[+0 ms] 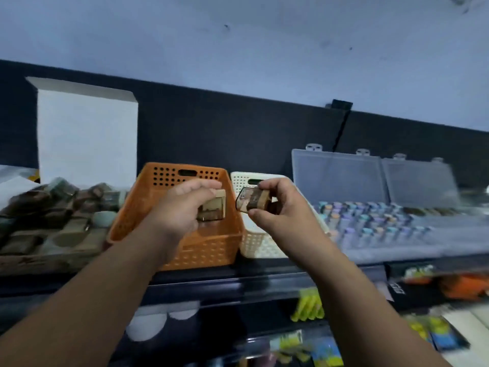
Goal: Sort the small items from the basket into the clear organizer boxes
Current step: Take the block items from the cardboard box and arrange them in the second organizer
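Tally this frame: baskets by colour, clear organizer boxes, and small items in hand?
Orange basket: 1
Cream basket: 1
Clear organizer boxes: 2
Small items: 2, one in the left hand, one in the right hand
Total: 6

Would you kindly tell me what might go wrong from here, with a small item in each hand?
The right hand pinches its brown item by the fingertips over the cream basket; it might slip and fall in. The left hand also holds a beige item, so neither is free to steady anything. The clear organizer boxes already look crowded, so placing could knock neighbours.
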`<act>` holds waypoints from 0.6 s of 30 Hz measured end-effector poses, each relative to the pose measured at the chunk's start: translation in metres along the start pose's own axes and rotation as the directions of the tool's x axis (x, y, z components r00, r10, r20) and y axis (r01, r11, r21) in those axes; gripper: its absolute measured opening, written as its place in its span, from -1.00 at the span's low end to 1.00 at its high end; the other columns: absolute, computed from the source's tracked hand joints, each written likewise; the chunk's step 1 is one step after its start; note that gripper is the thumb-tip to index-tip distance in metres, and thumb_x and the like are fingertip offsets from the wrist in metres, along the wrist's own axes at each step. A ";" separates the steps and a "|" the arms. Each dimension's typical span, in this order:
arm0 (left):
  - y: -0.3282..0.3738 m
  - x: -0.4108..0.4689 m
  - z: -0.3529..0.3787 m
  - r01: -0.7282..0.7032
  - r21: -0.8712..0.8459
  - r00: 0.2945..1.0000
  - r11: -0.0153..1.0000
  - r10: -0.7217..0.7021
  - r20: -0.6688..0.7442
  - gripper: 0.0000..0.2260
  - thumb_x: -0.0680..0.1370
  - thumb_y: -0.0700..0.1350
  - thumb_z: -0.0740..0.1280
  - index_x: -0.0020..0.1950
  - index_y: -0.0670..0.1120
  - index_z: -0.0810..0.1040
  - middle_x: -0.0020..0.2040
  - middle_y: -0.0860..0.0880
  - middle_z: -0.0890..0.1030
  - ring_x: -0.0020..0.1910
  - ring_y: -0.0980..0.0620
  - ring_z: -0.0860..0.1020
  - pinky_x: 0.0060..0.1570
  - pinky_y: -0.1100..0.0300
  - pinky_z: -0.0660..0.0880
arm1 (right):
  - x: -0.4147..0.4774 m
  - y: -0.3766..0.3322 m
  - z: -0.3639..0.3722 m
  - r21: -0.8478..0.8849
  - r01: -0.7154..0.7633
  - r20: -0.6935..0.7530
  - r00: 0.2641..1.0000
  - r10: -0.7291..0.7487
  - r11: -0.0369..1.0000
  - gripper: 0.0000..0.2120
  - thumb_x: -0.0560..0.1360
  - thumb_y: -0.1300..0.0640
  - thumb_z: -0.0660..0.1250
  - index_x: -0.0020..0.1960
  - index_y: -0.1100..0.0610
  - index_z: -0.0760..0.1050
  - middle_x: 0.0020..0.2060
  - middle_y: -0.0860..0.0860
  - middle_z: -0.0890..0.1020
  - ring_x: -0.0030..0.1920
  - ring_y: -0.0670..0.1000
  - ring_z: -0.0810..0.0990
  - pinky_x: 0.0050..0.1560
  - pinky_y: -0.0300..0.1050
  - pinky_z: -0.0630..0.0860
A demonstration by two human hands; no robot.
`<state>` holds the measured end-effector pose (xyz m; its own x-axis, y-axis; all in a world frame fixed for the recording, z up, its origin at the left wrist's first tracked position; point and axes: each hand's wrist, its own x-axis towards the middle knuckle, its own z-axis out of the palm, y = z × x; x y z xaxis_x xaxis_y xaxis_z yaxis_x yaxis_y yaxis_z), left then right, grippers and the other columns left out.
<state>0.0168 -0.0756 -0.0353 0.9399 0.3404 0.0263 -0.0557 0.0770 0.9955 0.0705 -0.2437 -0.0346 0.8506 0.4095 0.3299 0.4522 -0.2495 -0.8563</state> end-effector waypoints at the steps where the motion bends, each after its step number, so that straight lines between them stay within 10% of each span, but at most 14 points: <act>1: -0.004 -0.007 0.019 0.004 -0.005 0.999 1.000 -0.004 0.044 -0.86 0.58 -0.21 0.26 0.04 -0.07 0.60 -0.03 -0.11 0.67 -0.04 -0.08 0.62 0.01 -0.03 0.56 | -0.011 0.006 -0.018 0.000 -0.012 -0.021 1.000 0.012 1.000 -0.64 0.42 0.28 0.43 0.03 -0.11 0.42 -0.01 -0.01 0.64 0.00 0.02 0.62 -0.02 -0.09 0.58; 9: -0.036 -0.053 0.196 -0.137 0.087 0.956 0.987 0.109 0.272 -0.79 0.40 -0.27 0.48 -0.07 -0.06 0.52 -0.25 -0.03 0.54 -0.34 0.05 0.47 -0.38 0.27 0.42 | -0.117 0.049 -0.174 -0.067 -0.116 -0.192 0.976 0.102 0.991 -0.60 0.45 0.29 0.41 0.15 -0.08 0.42 0.05 -0.02 0.62 0.02 -0.03 0.63 0.11 -0.09 0.56; 18: -0.049 -0.082 0.357 -0.177 0.174 0.894 0.969 0.084 0.440 -0.62 0.30 -0.11 0.55 -0.01 0.00 0.43 -0.05 -0.12 0.58 -0.16 -0.09 0.58 -0.04 -0.08 0.57 | -0.205 0.086 -0.313 -0.105 -0.237 -0.430 0.887 0.170 0.966 -0.59 0.43 0.19 0.47 0.18 -0.07 0.42 0.03 -0.07 0.60 0.04 -0.06 0.61 0.11 -0.04 0.57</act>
<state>0.0626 -0.4423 -0.0536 0.9837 -0.1020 0.1478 -0.1620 -0.1488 0.9755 0.0190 -0.6234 -0.0516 0.9466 -0.0564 0.3173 0.2637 -0.4303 -0.8633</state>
